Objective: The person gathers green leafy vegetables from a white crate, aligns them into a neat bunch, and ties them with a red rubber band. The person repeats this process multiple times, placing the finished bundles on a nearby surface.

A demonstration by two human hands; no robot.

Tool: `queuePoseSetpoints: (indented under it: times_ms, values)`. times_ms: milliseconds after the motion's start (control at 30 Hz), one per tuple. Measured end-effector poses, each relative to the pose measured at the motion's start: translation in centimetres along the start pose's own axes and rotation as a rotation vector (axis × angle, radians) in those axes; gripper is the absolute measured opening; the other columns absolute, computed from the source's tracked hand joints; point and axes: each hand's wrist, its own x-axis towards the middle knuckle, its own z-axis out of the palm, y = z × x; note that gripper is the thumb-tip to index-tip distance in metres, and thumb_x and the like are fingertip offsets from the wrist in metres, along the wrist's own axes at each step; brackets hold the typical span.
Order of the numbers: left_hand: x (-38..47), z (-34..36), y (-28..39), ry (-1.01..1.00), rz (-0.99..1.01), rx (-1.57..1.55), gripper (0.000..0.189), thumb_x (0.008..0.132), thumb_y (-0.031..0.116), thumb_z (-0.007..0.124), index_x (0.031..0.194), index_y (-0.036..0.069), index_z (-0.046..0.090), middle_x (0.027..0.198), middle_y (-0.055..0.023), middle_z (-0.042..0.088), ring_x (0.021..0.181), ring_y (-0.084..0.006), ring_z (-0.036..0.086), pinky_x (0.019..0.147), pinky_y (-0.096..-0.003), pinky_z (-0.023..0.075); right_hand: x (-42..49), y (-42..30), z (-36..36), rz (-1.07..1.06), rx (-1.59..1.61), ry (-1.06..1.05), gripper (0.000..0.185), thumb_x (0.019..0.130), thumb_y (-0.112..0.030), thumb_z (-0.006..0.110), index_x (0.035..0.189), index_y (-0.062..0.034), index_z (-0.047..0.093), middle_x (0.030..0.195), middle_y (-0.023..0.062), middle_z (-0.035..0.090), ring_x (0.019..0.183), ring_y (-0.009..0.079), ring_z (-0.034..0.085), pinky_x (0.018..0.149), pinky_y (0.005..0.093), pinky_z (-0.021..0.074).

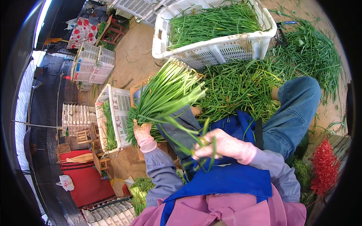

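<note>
My left hand (143, 135) grips the leafy lower part of a thick bunch of garlic chives (167, 90), its pale cut ends fanned up and to the right. My right hand (219, 147), partly blurred, pinches several loose chive leaves (208, 138), some green and some yellowed, above my lap. One long leaf stretches between the bunch and the right hand. Beneath lies a blue apron (232, 130) over my jeans. A heap of loose green and yellowing leaves (240, 87) spreads on the floor between my legs.
A white plastic crate (215, 53) full of chives stands ahead. Another white crate (121, 118) with chives is at the left. More loose greens (311, 56) lie at the right, near a bundle of red ties (325, 166). Tied bunches (140, 195) sit at the lower left.
</note>
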Motion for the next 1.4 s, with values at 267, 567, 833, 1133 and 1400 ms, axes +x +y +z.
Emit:
queuePoseSetpoints:
  times_ms: [267,567,833,1133,1400]
  values:
    - [0.3,-0.3,0.2,0.068,0.146,0.009,0.039,0.091,0.031,0.053,0.119,0.005,0.054,0.12,-0.0106,0.057,0.107,-0.0314,0.052,0.095,-0.0523,0.0388,-11.2,-0.7,-7.3,-0.656,0.005,0.121,0.014,0.079,-0.012,0.065,0.088,-0.0016,0.066,0.073,0.0113,0.064,0.06,0.0245,0.062,0.053,0.0319,0.0476]
    - [0.7,-2.0,1.6,-0.342,-0.157,-0.03,0.035,0.091,0.029,0.055,0.113,0.002,0.058,0.109,-0.0112,0.063,0.097,-0.0302,0.058,0.093,-0.0479,0.043,1.4,-3.5,-5.4,-0.542,-0.835,0.838,0.035,0.071,-0.031,0.072,0.1,-0.0114,0.069,0.088,0.0073,0.063,0.09,0.0252,0.055,0.082,0.0347,0.0441]
    - [-0.9,-0.6,-1.1,-0.186,0.087,0.078,0.037,0.091,0.03,0.054,0.116,0.003,0.056,0.119,-0.0129,0.058,0.108,-0.0322,0.052,0.096,-0.0507,0.039,5.8,-1.7,-4.3,-0.366,-0.024,0.302,0.008,0.073,-0.011,0.07,0.073,-0.0033,0.07,0.07,0.0019,0.059,0.065,0.0108,0.054,0.064,0.0271,0.0424]
    - [-0.8,-0.8,-2.0,-0.245,0.066,0.165,0.044,0.091,0.034,0.054,0.125,0.006,0.051,0.129,-0.0111,0.051,0.117,-0.0304,0.046,0.102,-0.0505,0.0342,6.4,-2.6,-11.7,-0.562,-0.625,0.618,0.051,0.076,-0.008,0.066,0.124,-0.0039,0.05,0.129,0.016,0.05,0.093,0.0153,0.058,0.082,0.0279,0.0459]
    - [2.8,-5.2,-0.3,-0.576,0.164,0.349,0.04,0.097,0.033,0.041,0.124,0.005,0.052,0.122,-0.0113,0.057,0.103,-0.0271,0.057,0.096,-0.0415,0.0428,4.6,-2.1,-9.8,-0.405,-0.311,0.553,0.018,0.091,-0.016,0.055,0.084,-0.0015,0.062,0.065,-0.0013,0.056,0.052,0.0045,0.041,0.051,0.0211,0.038]
